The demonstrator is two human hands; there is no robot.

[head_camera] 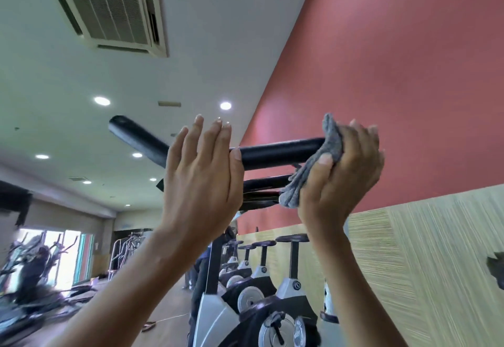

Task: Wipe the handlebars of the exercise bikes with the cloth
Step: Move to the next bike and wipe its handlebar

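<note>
Right hand (343,175) grips a crumpled grey woven cloth (297,188), wrapped over the right tip of the black padded tubular handlebar (278,153). Left hand (201,180) at the handlebar's middle: fingers straight and upright, thumb touching the tube, holding nothing. Judgement: wiping underway on this handlebar, now at its end. Row of grey exercise bikes (261,267) below the handlebar probably awaits wiping; cannot tell from here.
</note>
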